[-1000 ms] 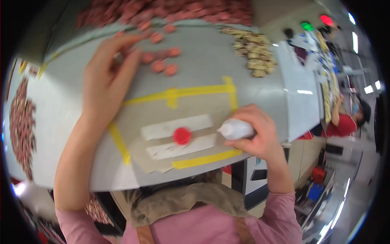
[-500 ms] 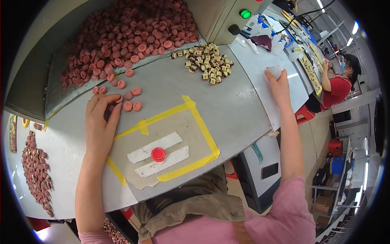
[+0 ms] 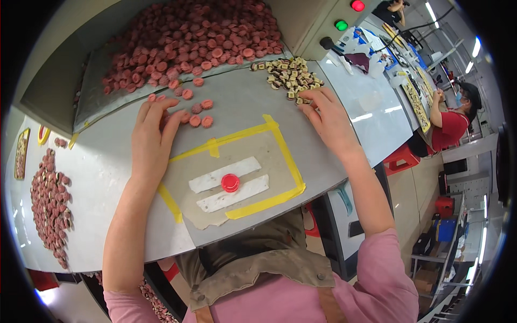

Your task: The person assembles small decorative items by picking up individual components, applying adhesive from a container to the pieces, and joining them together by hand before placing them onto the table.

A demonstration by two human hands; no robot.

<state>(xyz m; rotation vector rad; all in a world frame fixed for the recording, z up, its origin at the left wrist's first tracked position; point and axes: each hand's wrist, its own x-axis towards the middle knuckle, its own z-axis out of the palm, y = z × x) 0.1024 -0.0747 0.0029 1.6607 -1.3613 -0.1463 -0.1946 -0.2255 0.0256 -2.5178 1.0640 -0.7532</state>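
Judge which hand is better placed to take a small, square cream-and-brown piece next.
Right, likely: the right hand is at the near edge of the cream-and-brown pile; the left hand is farther off, beside loose, round pink pieces.

No writing can be read; any on the red disc (image 3: 230,183) seems too small

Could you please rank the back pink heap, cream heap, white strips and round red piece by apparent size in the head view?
Largest to smallest:
1. Back pink heap
2. Cream heap
3. White strips, too alike to separate
4. Round red piece
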